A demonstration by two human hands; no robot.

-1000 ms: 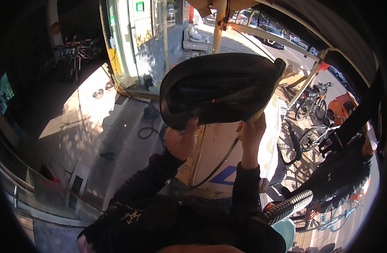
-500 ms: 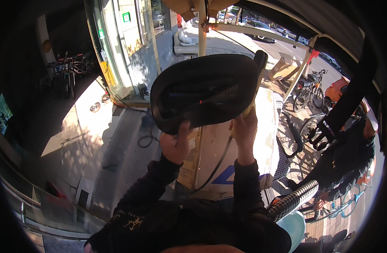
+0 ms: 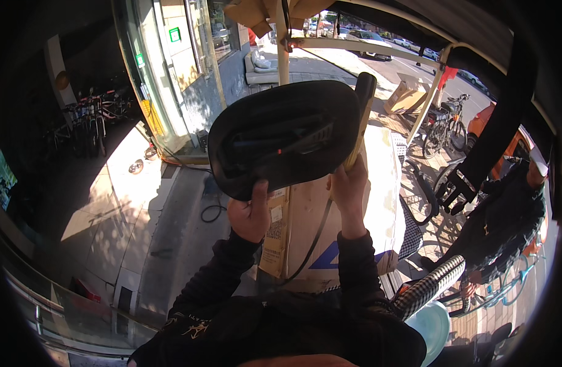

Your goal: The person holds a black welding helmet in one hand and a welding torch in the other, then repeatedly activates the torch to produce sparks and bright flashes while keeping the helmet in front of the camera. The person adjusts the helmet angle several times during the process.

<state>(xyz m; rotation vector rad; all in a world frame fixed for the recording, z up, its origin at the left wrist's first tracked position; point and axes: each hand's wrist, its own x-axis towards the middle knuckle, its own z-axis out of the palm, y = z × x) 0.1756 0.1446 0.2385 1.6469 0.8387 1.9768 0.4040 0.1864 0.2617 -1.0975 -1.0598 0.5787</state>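
Held up in front of me is a large black rounded thing with a raised rim and a dark, shiny face (image 3: 281, 137); its kind I cannot make out. A small red spot shows on that face. My left hand (image 3: 250, 214) grips its lower left edge, thumb on the front and fingers partly hidden behind. At its lower right, my right hand (image 3: 349, 192) is closed round a yellowish bar (image 3: 358, 144) that runs up beside the rim to a thick black end (image 3: 366, 92). Whether the bar is joined to the black thing is hidden.
Below my hands lies a big cardboard box (image 3: 305, 229) with a dark cable across it. A checkered padded bar (image 3: 434, 284) and a pale basin (image 3: 431, 330) are near right. Another person (image 3: 498, 226) stands at right, near parked bicycles (image 3: 443, 131). A pale post (image 3: 283, 52) rises ahead.
The black thing and both hands have shifted slightly left in the view, as has much of the background. Both hands keep their hold.
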